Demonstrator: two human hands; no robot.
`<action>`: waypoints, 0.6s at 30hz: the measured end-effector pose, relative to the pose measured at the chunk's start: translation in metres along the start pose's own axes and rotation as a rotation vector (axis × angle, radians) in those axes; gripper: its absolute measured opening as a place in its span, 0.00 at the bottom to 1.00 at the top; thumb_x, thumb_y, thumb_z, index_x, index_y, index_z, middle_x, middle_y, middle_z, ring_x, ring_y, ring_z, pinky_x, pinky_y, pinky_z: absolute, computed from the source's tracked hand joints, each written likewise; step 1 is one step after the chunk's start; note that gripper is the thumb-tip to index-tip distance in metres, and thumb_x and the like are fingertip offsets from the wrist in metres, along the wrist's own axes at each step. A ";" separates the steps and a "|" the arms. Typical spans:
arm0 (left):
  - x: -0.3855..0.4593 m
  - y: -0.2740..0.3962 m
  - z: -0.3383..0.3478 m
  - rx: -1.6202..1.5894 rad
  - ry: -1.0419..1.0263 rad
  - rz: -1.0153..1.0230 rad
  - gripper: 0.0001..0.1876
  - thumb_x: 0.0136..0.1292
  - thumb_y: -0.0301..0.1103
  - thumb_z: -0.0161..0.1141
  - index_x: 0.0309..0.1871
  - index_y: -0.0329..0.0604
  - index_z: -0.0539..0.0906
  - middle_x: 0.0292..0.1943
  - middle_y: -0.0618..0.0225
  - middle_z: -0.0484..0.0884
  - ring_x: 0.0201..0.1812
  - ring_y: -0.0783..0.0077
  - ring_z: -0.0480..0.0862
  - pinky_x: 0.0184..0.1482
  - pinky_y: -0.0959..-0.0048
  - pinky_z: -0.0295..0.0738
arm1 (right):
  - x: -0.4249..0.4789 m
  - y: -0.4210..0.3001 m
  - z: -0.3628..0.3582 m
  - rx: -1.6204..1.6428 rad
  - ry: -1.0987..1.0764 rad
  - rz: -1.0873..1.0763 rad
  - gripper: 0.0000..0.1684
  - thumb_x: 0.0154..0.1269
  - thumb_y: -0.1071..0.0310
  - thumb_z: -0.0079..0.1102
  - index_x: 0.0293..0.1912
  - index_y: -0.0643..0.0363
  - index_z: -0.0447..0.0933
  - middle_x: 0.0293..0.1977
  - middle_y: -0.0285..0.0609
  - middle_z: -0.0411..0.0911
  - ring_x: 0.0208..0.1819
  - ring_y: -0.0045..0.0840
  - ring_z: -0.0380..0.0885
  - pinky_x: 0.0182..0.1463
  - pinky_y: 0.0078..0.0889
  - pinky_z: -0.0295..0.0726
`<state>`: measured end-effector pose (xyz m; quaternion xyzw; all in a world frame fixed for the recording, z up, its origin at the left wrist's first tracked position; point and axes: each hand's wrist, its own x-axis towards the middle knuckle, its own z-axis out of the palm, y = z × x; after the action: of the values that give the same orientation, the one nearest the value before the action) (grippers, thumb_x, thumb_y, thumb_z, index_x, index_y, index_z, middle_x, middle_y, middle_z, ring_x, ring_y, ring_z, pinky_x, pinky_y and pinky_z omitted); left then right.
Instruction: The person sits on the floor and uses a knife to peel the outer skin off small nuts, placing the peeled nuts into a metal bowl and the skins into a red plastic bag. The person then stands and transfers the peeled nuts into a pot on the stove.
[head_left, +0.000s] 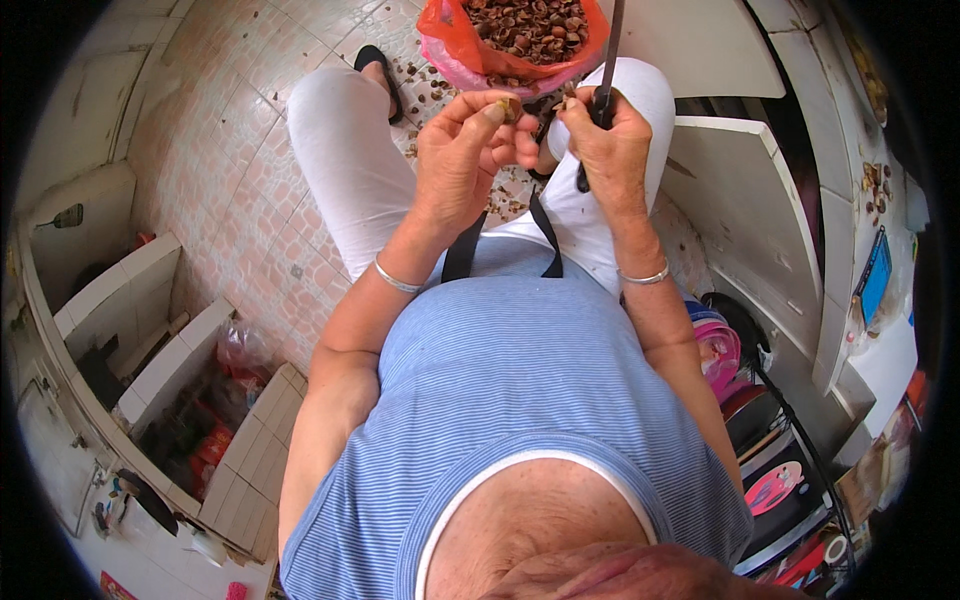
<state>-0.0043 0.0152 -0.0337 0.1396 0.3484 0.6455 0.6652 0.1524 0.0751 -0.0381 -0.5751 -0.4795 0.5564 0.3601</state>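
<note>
Between the thumb and index finger of my left hand (472, 142) is a small brown nut or shell piece (511, 110), with some yellow showing on it. My right hand (615, 154) grips a black-handled knife (612, 56), its narrow dark blade pointing away from me. A small shell fragment (568, 94) seems to sit at the right thumb tip. Both hands are above my lap, a short way apart. Just beyond them stands a red and pink plastic bag (442, 46) with its mouth wide apart, full of brown nut shells (529, 34).
Shell bits (431, 82) are scattered over the tiled floor (255, 180). On my right, a cabinet door (750, 217) stands ajar, near a rack (787, 420) holding pans and a pink basin (716, 352). Tiled shelves (244, 450) with plastic bags lie to my left.
</note>
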 end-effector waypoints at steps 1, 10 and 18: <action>0.000 0.004 0.002 -0.039 0.009 -0.034 0.11 0.71 0.29 0.56 0.50 0.29 0.76 0.41 0.52 0.84 0.34 0.69 0.86 0.38 0.73 0.85 | 0.006 0.003 -0.005 -0.169 0.006 -0.195 0.12 0.60 0.70 0.64 0.43 0.64 0.79 0.28 0.38 0.79 0.27 0.23 0.76 0.34 0.25 0.77; 0.006 0.014 0.001 -0.026 -0.025 -0.011 0.17 0.70 0.29 0.58 0.59 0.33 0.75 0.51 0.50 0.82 0.43 0.67 0.85 0.44 0.74 0.82 | -0.021 -0.027 -0.019 -0.311 -0.150 -0.282 0.22 0.72 0.70 0.53 0.63 0.61 0.72 0.34 0.48 0.82 0.31 0.26 0.79 0.38 0.27 0.78; 0.009 0.020 -0.006 -0.062 0.049 0.072 0.17 0.68 0.26 0.60 0.58 0.32 0.75 0.53 0.52 0.81 0.47 0.70 0.84 0.46 0.81 0.80 | -0.086 -0.030 -0.045 -0.428 -0.250 -0.274 0.21 0.72 0.75 0.51 0.62 0.62 0.74 0.38 0.47 0.81 0.31 0.26 0.77 0.37 0.27 0.77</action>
<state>-0.0238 0.0246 -0.0277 0.1155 0.3393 0.6827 0.6367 0.1986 0.0073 0.0209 -0.4948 -0.7000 0.4552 0.2407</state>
